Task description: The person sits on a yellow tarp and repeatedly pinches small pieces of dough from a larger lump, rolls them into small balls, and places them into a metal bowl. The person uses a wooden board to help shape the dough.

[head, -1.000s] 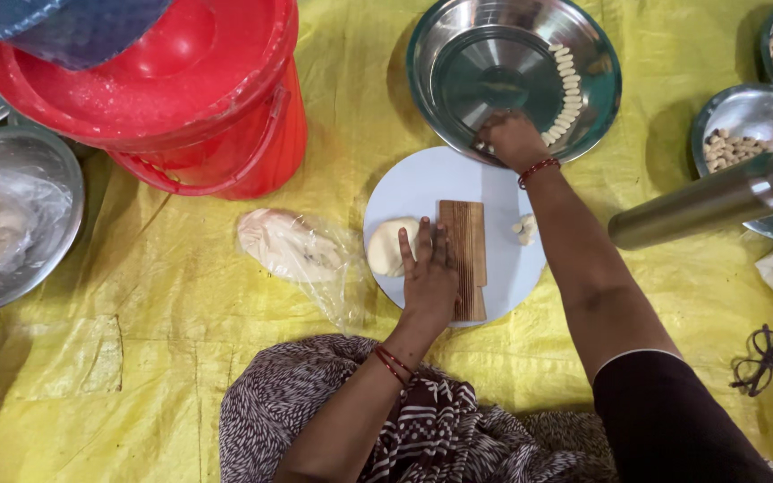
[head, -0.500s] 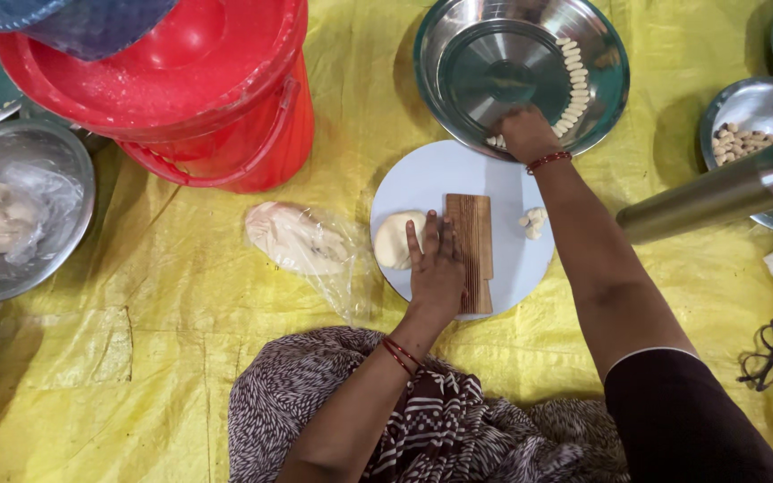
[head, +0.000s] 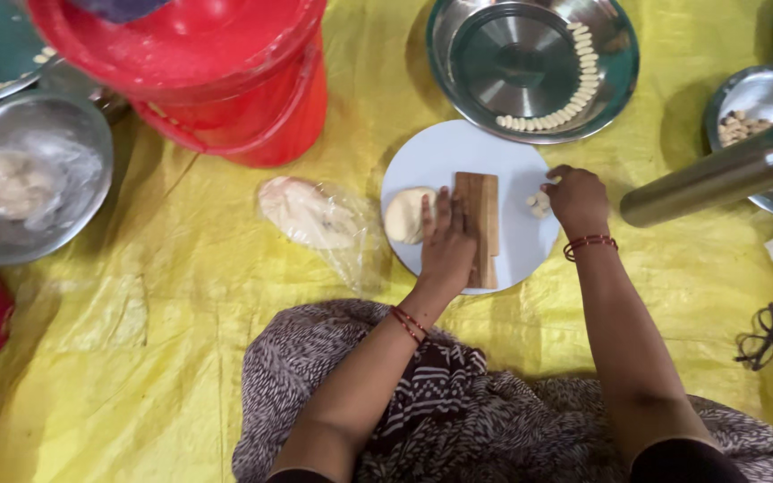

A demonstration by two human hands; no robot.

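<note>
The left hand (head: 447,243) lies flat, fingers together, on the ridged wooden board (head: 479,225) at the centre of the white round plate (head: 440,156). The right hand (head: 577,199) at three o'clock pinches small dough pieces (head: 539,205); they look soft, light, best taken gently by fingertips. At nine o'clock, a clear plastic bag (head: 315,216) of dough, no label visible.

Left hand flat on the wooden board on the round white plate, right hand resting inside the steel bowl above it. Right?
Not quite. In the head view the right hand is over the round white plate by small dough pieces, not inside the steel bowl. The left hand does lie on the wooden board.
</note>
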